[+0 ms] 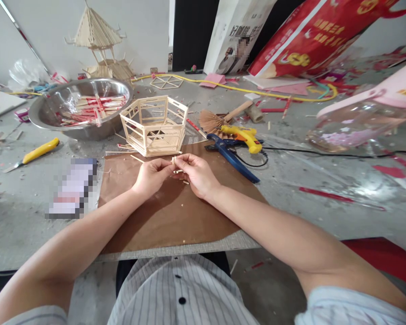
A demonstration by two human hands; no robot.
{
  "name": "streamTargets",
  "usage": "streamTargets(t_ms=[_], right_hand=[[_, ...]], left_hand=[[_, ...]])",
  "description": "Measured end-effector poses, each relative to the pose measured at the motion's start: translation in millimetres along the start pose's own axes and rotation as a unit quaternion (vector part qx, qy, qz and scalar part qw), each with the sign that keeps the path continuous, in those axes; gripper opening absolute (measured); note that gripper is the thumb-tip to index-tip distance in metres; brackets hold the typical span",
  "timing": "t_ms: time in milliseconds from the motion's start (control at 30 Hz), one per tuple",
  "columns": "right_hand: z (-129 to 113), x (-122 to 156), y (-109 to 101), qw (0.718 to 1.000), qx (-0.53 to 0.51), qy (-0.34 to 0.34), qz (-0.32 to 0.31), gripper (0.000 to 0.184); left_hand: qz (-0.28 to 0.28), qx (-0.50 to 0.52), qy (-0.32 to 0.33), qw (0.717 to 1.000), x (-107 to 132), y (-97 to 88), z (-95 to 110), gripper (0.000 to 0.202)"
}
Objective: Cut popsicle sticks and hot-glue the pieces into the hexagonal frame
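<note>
My left hand and my right hand meet over a brown sheet, fingertips pinched together. Between them is a short pale wooden stick piece, gripped by both. A thin stick shows just beyond my left fingers; whether they hold it I cannot tell. Small cut bits of stick show under and beside my right fingers. Right behind my hands stands a six-sided openwork frame of wooden sticks. To its right lie blue-handled cutters and a yellow glue gun.
A steel bowl holds many red-and-pale sticks. A yellow craft knife and a blurred phone lie left. A stick pagoda stands behind. At right are a brown brush, a black cable and a pink-lidded bottle.
</note>
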State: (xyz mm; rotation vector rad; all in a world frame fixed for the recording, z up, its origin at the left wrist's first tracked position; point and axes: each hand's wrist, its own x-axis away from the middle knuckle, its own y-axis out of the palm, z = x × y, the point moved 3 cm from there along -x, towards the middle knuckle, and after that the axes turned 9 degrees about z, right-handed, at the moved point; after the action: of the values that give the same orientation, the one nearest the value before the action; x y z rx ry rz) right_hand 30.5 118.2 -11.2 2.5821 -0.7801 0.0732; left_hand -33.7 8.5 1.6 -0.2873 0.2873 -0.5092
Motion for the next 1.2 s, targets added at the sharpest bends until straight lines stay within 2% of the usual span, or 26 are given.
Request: streamTargets(t_ms=[600, 767, 867, 933, 1000, 1067, 1133, 1200], right_hand=[[0, 0, 0, 1.000, 0.001, 0.008, -0.002, 0.035], [-1, 0, -1, 1.000, 0.016, -0.001, -0.007, 0.035], [-6, -7, -7, 0.999, 0.039, -0.034, 0.008, 0.034], [-16, -14, -16, 0.992, 0.073, -0.097, 0.026, 0.033], [-31, -23, -30, 0.971, 0.139, -0.189, 0.049, 0.030], [-48, -32, -46, 0.920, 0.248, -0.287, 0.096, 0.027], [-65, -41, -64, 0.828, 0.408, -0.352, 0.157, 0.024], [-76, -50, -82, 0.729, 0.549, -0.352, 0.208, 0.021]], left_hand=[[-0.003, -0.015, 0.012, 1.000, -1, -0.7, -3, 0.031], [-0.002, 0.006, -0.007, 1.000, 0, -0.3, -3, 0.032], [-0.002, 0.019, -0.017, 1.000, 0, -0.2, -4, 0.032], [-0.009, 0.009, -0.013, 1.000, 0, 0.3, -5, 0.029], [-0.022, -0.010, -0.005, 1.000, 1, 1.4, -7, 0.026], [-0.041, -0.030, 0.004, 0.999, 1, 2.9, -8, 0.025], [-0.055, -0.043, 0.006, 0.998, 2, 3.8, -9, 0.026], [-0.063, -0.052, 0.004, 0.997, 2, 4.1, -10, 0.027]])
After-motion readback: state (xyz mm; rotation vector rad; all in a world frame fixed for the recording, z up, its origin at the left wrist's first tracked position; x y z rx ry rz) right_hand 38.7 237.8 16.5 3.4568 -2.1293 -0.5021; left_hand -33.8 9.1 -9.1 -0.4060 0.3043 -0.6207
